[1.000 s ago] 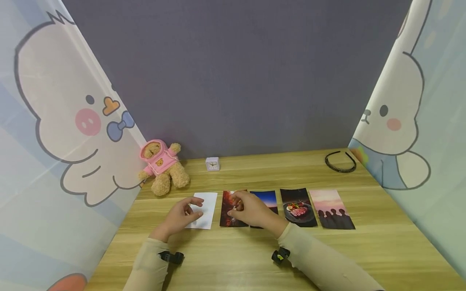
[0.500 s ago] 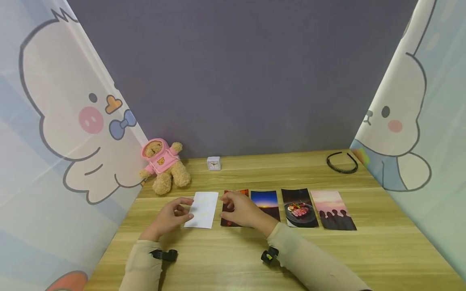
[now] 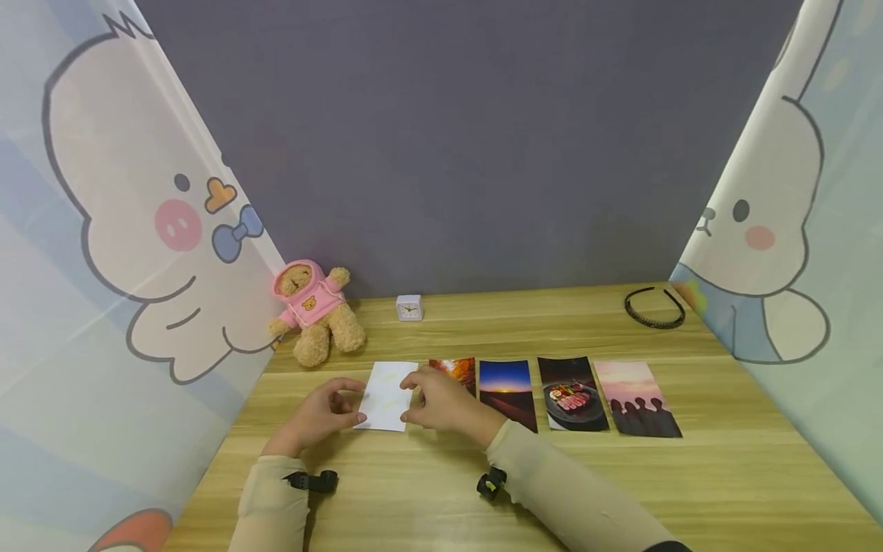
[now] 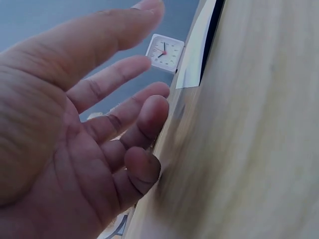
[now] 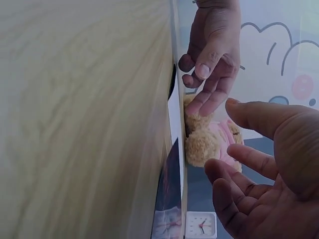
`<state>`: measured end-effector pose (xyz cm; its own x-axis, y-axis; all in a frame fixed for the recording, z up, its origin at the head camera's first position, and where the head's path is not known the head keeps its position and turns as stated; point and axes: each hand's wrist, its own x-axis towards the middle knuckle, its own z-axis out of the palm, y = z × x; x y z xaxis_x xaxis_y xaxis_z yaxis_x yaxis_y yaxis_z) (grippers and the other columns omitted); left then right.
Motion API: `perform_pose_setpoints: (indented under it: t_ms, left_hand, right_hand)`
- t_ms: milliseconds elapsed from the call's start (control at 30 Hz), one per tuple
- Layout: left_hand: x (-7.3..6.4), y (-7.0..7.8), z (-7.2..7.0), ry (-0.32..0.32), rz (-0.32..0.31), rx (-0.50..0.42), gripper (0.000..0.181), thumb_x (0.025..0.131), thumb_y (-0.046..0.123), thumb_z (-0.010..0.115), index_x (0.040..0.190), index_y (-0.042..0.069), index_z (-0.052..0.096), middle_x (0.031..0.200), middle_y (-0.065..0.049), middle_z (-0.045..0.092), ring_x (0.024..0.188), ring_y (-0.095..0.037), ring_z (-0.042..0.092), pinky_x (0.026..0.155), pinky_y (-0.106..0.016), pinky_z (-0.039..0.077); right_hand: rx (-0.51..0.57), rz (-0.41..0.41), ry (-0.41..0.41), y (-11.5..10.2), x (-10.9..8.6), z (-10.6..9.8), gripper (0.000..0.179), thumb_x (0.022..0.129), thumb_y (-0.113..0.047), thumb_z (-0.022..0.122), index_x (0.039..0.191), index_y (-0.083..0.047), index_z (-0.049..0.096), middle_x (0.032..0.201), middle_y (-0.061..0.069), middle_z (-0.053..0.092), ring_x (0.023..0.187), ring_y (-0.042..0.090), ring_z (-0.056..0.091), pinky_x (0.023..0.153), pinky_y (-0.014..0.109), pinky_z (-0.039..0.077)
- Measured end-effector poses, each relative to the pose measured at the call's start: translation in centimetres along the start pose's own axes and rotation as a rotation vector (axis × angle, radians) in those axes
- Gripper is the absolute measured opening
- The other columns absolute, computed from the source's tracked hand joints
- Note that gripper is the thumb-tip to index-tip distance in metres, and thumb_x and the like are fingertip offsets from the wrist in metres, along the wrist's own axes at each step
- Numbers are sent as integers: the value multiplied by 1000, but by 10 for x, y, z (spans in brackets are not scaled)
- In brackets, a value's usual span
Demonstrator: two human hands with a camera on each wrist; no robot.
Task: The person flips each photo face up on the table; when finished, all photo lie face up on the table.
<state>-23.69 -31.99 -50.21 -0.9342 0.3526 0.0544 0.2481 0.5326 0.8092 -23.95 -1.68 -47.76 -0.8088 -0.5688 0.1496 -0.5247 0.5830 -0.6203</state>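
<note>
A white card (image 3: 386, 397) lies on the wooden table between my two hands. My left hand (image 3: 323, 414) is at its left edge, fingers loosely bent and thumb apart; the left wrist view shows nothing between thumb and fingers. At the card's right edge is my right hand (image 3: 441, 402), likewise relaxed and holding nothing in the right wrist view. That hand partly covers an autumn photo (image 3: 457, 371) in red and orange. Right of it, in a row, lie a sunset photo (image 3: 507, 389), a photo of a meat dish (image 3: 572, 395) and a photo of silhouetted people (image 3: 641, 402).
A teddy bear (image 3: 317, 307) in a pink hoodie leans at the back left. Near the back edge stands a small white clock (image 3: 410, 308). A black headband (image 3: 654, 310) lies at the back right. A grey panel (image 3: 441, 153) and printed cartoon sheets enclose the table.
My right hand has moved left, from over the autumn photo to the white card's right edge, uncovering the sunset photo. My left hand has drawn back slightly left from over the card.
</note>
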Motion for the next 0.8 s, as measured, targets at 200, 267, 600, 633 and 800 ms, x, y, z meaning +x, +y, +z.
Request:
perform_pose_setpoints:
  t_ms: [200, 267, 600, 633, 800]
  left_hand:
    - [1, -2, 1, -29, -14, -8, 56, 86, 15, 89, 134, 3, 64, 83, -10, 60, 69, -16, 55, 55, -24, 46]
    - [1, -2, 2, -32, -17, -14, 57, 85, 15, 90, 134, 3, 64, 82, -9, 59, 68, -15, 54, 54, -24, 45]
    - [2, 1, 5, -58, -10, 20, 66, 80, 21, 94, 137, 5, 63, 83, -12, 60, 67, -15, 52, 56, -24, 45]
    - [2, 1, 5, -58, -11, 22, 67, 80, 20, 94, 137, 5, 63, 85, -13, 60, 67, -15, 52, 57, -24, 45]
    - [3, 0, 7, -51, -4, 31, 69, 78, 16, 96, 138, 5, 63, 102, -17, 58, 70, -15, 53, 58, -24, 47]
  right_hand:
    - [-72, -19, -3, -5, 5, 5, 52, 85, -36, 89, 128, -12, 72, 121, 5, 67, 84, 5, 60, 88, 30, 53]
    - [-98, -9, -3, -6, 7, 7, 54, 83, -37, 90, 128, -13, 72, 121, 4, 67, 93, 8, 62, 91, 31, 53]
    - [-185, 29, -24, -9, 11, 12, 61, 78, -39, 94, 129, -14, 72, 124, 4, 67, 108, 15, 64, 96, 34, 53]
    - [-196, 30, -26, -9, 11, 13, 63, 77, -39, 94, 130, -14, 72, 124, 4, 67, 108, 15, 64, 95, 34, 53]
    - [-237, 32, -36, -9, 13, 16, 67, 74, -37, 97, 131, -13, 72, 122, 3, 67, 106, 13, 63, 94, 31, 53]
